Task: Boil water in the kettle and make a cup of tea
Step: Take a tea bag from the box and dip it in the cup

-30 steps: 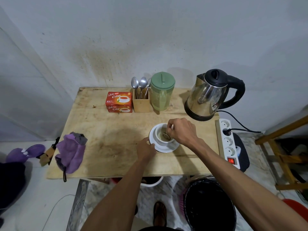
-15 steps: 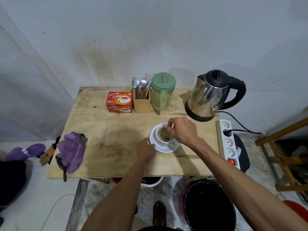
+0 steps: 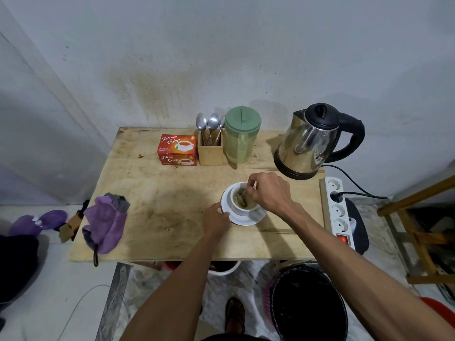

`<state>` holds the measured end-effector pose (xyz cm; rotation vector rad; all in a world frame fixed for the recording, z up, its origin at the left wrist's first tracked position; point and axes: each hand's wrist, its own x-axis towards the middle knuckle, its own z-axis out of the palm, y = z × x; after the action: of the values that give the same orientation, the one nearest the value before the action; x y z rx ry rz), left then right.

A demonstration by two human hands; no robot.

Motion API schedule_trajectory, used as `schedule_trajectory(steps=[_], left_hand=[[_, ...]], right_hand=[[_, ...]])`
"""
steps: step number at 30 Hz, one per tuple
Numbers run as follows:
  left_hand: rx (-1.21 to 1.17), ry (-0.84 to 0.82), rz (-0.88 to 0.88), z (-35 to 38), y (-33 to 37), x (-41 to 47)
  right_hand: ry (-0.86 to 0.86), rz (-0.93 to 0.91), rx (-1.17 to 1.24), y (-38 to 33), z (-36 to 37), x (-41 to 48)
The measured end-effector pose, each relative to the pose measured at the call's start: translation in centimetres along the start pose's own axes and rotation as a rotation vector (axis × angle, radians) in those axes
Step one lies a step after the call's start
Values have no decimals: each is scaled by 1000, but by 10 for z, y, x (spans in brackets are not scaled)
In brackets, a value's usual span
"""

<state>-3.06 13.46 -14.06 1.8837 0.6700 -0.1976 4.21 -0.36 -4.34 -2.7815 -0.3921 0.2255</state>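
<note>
Steeping step: right hand grip pinches the string, tea bag hanging in the cup on its saucer on the tabletop, left hand grip apparently curled on the saucer rim, kettle behind; next likely calls for lifting the bag clear, slowly, without drips.

Only readable print in front of me: red tea box, "Teh Celup" in white script on its top face, same words again on its front face. The box's smaller print is too tiny to read.
</note>
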Motion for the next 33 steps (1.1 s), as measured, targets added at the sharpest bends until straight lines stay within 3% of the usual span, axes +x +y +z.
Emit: schedule_trajectory(steps=[5,12,20,27,33], left_hand=[[15,4,-6,1,-1,1],[16,8,6,2,-2,2],[-8,8,-9,2,-1,1],[-9,4,7,3,-2,1],[-2,10,7,2,-3,3]], right_hand=[[87,-33,45,-2,-16,4],[-34,0,-29,0,1,0],[81,-29,35,-4,-17,2],[-37,21,-43,-2,2,-2],[45,-9,43,-5,-17,-2]])
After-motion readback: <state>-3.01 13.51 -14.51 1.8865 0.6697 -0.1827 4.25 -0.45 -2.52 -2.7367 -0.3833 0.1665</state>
